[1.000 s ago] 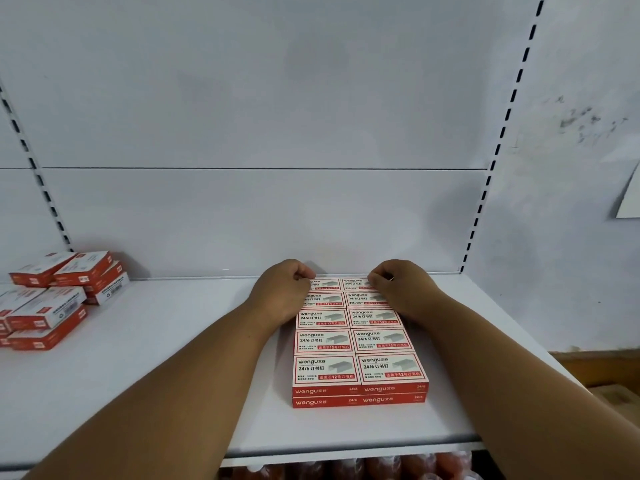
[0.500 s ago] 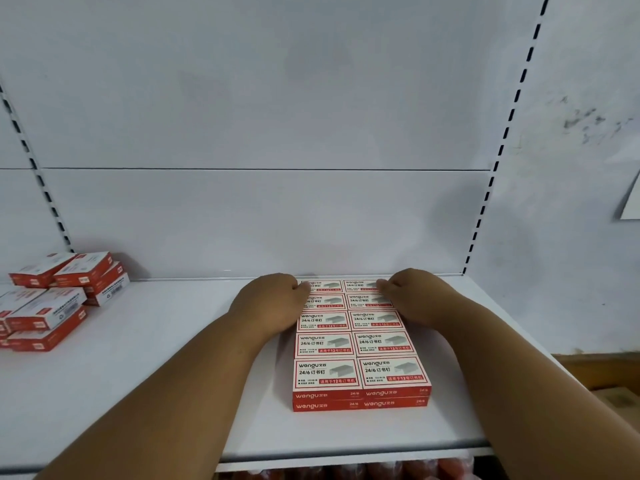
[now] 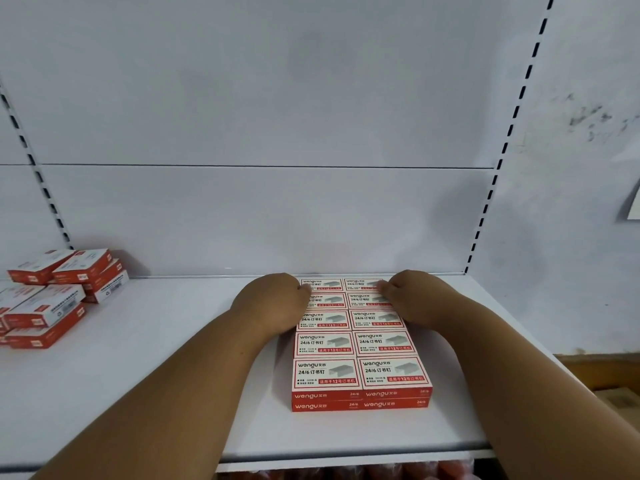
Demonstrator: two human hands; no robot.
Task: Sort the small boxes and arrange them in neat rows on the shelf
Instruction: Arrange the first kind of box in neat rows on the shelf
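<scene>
Left hand [image 3: 273, 306] and right hand [image 3: 414, 299] are curling loosely, flanking the box block [image 3: 360, 344] on the shelf [image 3: 156, 358], gripping nothing; loose boxes [image 3: 52, 299] sitting far left.

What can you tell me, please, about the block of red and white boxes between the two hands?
The block of boxes is a tidy rectangle of small cardboard-looking staple boxes, two columns wide and five rows deep, stacked two layers high at the front. Tops are white with red borders and "wengu 24/6" print; sides are red. It lies flat on the white shelf, reaching to the back panel. The left hand and right hand press its far sides.
</scene>
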